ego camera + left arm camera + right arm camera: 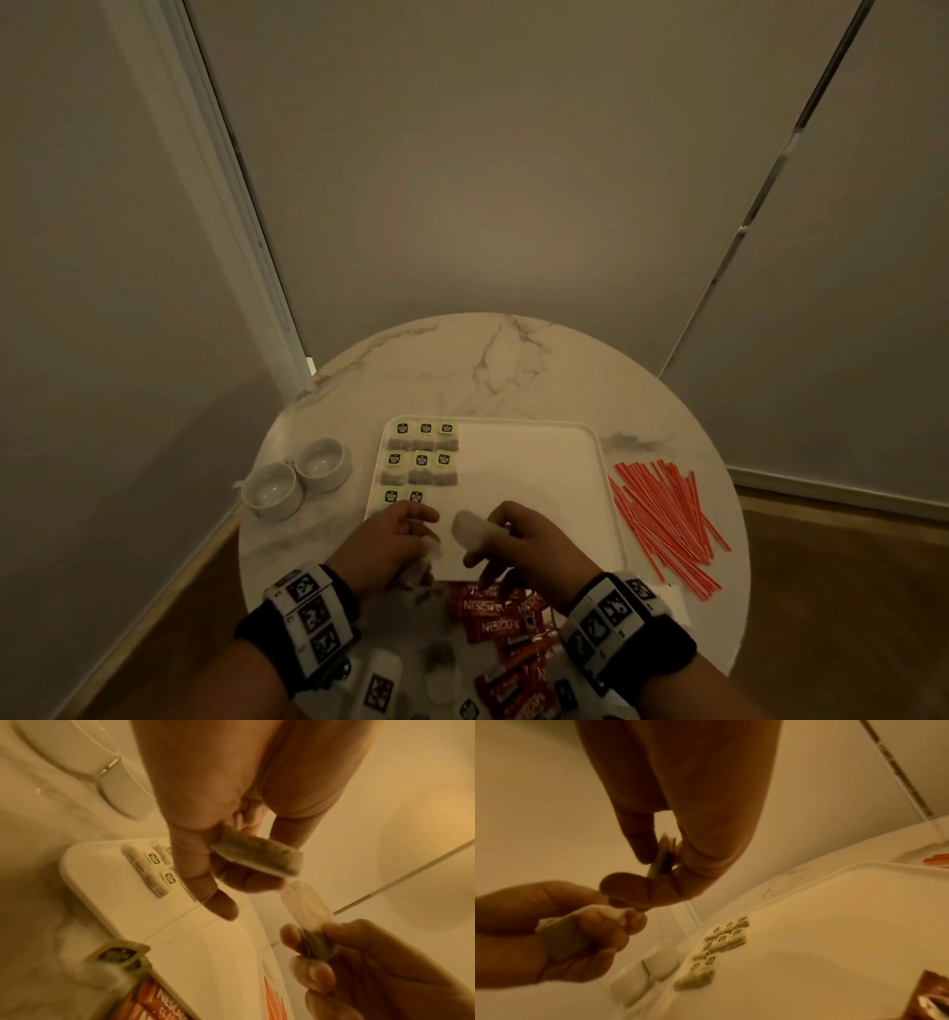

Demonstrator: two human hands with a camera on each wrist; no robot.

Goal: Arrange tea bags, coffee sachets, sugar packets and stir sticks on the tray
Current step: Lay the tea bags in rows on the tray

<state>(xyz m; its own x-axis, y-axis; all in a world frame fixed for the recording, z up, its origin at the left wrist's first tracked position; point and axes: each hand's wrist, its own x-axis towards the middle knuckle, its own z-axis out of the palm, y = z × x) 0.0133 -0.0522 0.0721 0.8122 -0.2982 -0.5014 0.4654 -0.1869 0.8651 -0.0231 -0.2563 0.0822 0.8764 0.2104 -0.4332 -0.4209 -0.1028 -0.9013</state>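
Hands over near edge of white rectangular plastic tray (539, 426): left hand (382, 545) grips brown paper tea bag (257, 856), right hand (529, 537) pinches another (blurred). Eight tagged tea bags (421, 457) on tray's far-left; red-white stir sticks (667, 519) on worktop right.

Tray (539, 437): centre of the round table (493, 360).
Tea bags (422, 457): in rows on the tray's left part.
Two ramekins (295, 475): left of the tray.
Stir sticks (665, 519): right of the tray.
Coffee sachets (500, 624): before the tray.
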